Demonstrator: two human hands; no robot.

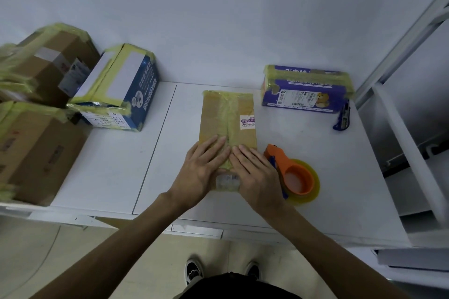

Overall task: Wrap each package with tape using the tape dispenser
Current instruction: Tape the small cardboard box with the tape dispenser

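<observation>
Package (228,114) flat under both hands, tape dispenser (295,173) beside right hand (257,175)

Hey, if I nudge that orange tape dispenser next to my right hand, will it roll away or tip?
Probably not: the tape dispenser lies on its side on the table, its tape roll flat, so it should slide rather than roll. Its orange frame looks rigid, so it likely lifts without flexing.

The person wears black shoes (194,272) with white markings and a dark garment (238,285).
</observation>
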